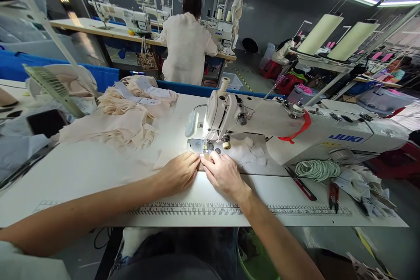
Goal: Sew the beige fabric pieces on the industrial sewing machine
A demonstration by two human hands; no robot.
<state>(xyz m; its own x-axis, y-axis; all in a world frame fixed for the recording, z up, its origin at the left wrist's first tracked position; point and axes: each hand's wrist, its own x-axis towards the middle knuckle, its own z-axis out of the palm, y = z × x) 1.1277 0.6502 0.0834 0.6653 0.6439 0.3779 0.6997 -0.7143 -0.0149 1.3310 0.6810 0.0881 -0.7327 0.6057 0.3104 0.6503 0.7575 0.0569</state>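
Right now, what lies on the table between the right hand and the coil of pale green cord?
In the head view, between the right hand and the coil of cord, only red-handled snips lie on the white table.

I can't see the needle under the white sewing machine's (278, 127) head; glare washes it out. My fingertips (205, 160) cover the small beige fabric piece (201, 167), and both elbows leave the picture.
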